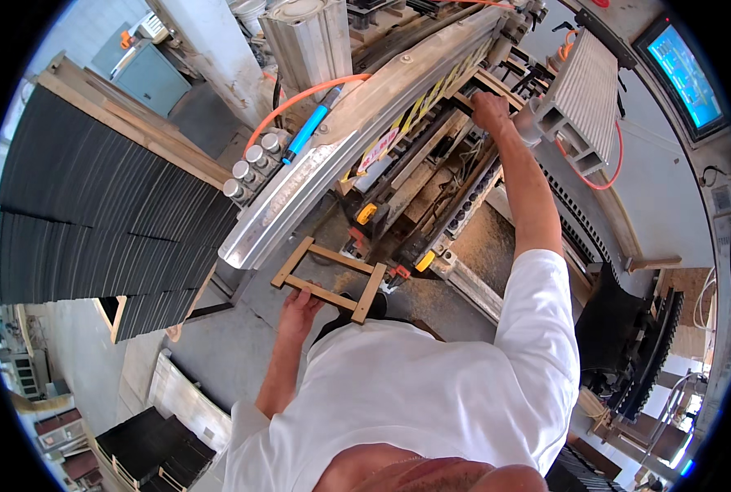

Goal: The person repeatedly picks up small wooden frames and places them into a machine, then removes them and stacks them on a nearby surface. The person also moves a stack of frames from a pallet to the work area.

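Note:
My left hand [301, 310] is closed on the near rail of a small rectangular wooden frame [370, 293], held low in front of my body, beside the near end of the machine. The frame has two long rails joined by two shorter end bars and tilts to the right. My right arm reaches far forward into the machine [431, 176]. There my right hand [490, 112] is closed around a light wooden piece [501, 87] lying at the far end of the machine's rails; the fingertips are partly hidden.
A heavy curved metal beam [365, 123] crosses above the machine, with a blue marker [312, 127] and an orange hose [288, 105] on it. Tall stacks of black-edged panels [107, 213] stand at left. A lit screen [678, 75] hangs at upper right. Sawdust [484, 250] lies near the machine.

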A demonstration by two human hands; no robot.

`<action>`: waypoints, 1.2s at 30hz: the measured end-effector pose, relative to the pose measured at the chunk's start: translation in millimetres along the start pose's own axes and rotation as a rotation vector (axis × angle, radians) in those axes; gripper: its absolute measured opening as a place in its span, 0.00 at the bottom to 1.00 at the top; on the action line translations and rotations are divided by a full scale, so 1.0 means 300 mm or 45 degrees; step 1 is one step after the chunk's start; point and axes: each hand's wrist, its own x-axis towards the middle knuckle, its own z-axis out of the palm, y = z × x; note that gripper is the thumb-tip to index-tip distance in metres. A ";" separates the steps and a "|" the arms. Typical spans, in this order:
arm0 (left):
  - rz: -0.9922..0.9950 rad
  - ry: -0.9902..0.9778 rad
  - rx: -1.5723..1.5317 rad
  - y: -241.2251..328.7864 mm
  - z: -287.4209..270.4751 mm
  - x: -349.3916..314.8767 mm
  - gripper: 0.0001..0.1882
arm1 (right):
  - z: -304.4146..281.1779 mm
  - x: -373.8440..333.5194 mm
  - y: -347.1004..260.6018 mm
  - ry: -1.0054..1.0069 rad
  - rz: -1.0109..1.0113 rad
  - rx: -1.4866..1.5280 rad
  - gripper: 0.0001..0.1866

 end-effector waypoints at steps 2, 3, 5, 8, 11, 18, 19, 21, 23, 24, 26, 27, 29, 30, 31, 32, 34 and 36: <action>0.015 0.017 0.000 -0.021 -0.009 0.002 0.18 | 0.004 -0.004 0.008 0.046 -0.022 -0.016 0.09; 0.022 0.016 0.014 -0.024 -0.007 0.002 0.18 | 0.035 -0.002 0.026 0.078 -0.017 -0.021 0.09; 0.043 0.028 0.031 -0.035 -0.015 -0.002 0.19 | 0.012 -0.009 0.019 0.010 0.012 -0.025 0.09; 0.077 0.075 0.070 -0.052 -0.031 -0.016 0.21 | 0.035 -0.014 0.008 0.161 -0.074 -0.036 0.08; 0.096 0.137 0.142 -0.057 -0.028 -0.025 0.23 | 0.023 -0.010 0.022 0.061 -0.037 0.029 0.08; 0.262 0.274 0.192 -0.026 0.008 -0.097 0.19 | 0.014 0.001 0.006 0.065 -0.117 -0.038 0.09; 0.319 0.322 0.210 -0.006 0.015 -0.119 0.17 | -0.011 -0.001 -0.011 0.008 -0.142 0.019 0.09; 0.376 0.334 0.320 0.050 0.031 -0.138 0.17 | 0.045 0.006 0.043 0.117 -0.064 0.108 0.08; 0.464 0.361 0.467 0.098 0.021 -0.150 0.17 | 0.071 0.013 0.089 0.075 -0.022 0.019 0.08; 0.538 0.367 0.527 0.134 0.014 -0.189 0.17 | 0.061 0.000 0.070 0.106 -0.061 0.050 0.08; 0.666 0.372 0.663 0.210 0.007 -0.277 0.16 | 0.015 -0.006 0.005 0.012 -0.013 0.016 0.07; 0.701 0.431 0.771 0.238 -0.047 -0.298 0.14 | -0.008 -0.018 -0.018 -0.005 0.007 0.012 0.08; 0.816 0.408 0.776 0.374 -0.013 -0.410 0.11 | -0.042 -0.032 -0.032 -0.041 0.033 0.013 0.11; 0.882 0.402 0.811 0.452 0.013 -0.491 0.11 | -0.054 -0.039 -0.038 -0.062 0.026 0.021 0.12; 1.023 0.385 0.723 0.527 0.053 -0.562 0.12 | -0.058 -0.042 -0.038 -0.085 0.056 0.029 0.13; 1.057 0.420 0.723 0.602 0.067 -0.637 0.11 | -0.054 -0.039 -0.029 -0.107 0.094 0.036 0.14; 1.301 0.453 0.677 0.742 0.092 -0.778 0.13 | -0.054 -0.041 -0.020 -0.127 0.132 0.029 0.16; 1.497 0.594 0.722 0.891 0.052 -0.904 0.16 | -0.069 -0.053 -0.027 -0.113 0.149 0.020 0.18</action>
